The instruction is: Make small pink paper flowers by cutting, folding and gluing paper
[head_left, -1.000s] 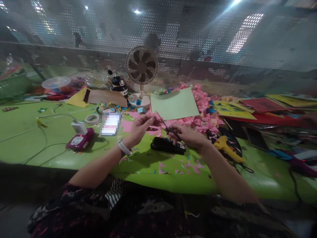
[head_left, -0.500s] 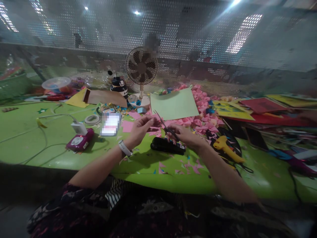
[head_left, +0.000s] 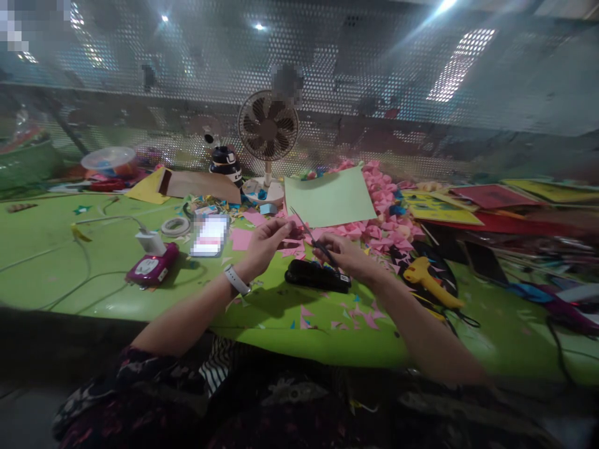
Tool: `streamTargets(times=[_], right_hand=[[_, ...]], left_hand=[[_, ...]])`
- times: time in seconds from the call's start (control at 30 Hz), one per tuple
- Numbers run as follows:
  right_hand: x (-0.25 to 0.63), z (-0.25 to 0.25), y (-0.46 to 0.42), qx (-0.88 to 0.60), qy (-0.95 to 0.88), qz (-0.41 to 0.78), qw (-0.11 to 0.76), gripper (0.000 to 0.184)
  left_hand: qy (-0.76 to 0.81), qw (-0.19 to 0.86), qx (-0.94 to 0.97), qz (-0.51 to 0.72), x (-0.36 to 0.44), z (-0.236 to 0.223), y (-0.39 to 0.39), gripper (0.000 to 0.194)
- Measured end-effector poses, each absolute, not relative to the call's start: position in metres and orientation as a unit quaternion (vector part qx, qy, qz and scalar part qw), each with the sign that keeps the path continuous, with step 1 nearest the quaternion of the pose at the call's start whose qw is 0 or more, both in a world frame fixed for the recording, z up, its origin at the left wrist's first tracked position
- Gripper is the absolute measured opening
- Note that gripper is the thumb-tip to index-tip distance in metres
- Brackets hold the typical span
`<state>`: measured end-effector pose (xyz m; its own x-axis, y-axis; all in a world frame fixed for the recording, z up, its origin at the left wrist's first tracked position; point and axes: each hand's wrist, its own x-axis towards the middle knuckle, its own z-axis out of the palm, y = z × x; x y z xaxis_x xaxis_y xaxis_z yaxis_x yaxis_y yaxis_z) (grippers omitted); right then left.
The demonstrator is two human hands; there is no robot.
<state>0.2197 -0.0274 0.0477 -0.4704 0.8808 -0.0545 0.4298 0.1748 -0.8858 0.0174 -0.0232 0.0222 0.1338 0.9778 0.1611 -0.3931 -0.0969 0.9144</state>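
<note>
Over a glossy green bench (head_left: pixel 271 340), the right hand (head_left: pixel 344 254) holds slim dark scissors (head_left: pixel 316 242) angled toward the left hand (head_left: pixel 264 244), its fingers pinched narrow, contents unclear, near an oblong black case (head_left: pixel 306 276) and pink paper scraps (head_left: pixel 242 239).

Both forearms reaching forward over worktop (head_left: pixel 187 293), angling inward. Left hand (head_left: pixel 267 243) pinching thumb and fingers (head_left: pixel 283 229) together, palm turning inward, wrist fairly straight. Right hand (head_left: pixel 341 254) curling its fingers, knuckles facing up, wrist nearly in line. Hands facing each other, apart, not touching.
</note>
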Motion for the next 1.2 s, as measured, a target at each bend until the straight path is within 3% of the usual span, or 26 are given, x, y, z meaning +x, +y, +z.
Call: streamTargets(times=[1.2], right_hand=[[0.2215, 0.0474, -0.0272, -0.481, -0.738, 0.406, 0.244, 0.045]], left_hand=[[0.320, 0.582, 0.481, 0.573, 0.0133, 0.0153, -0.0159, 0.043]])
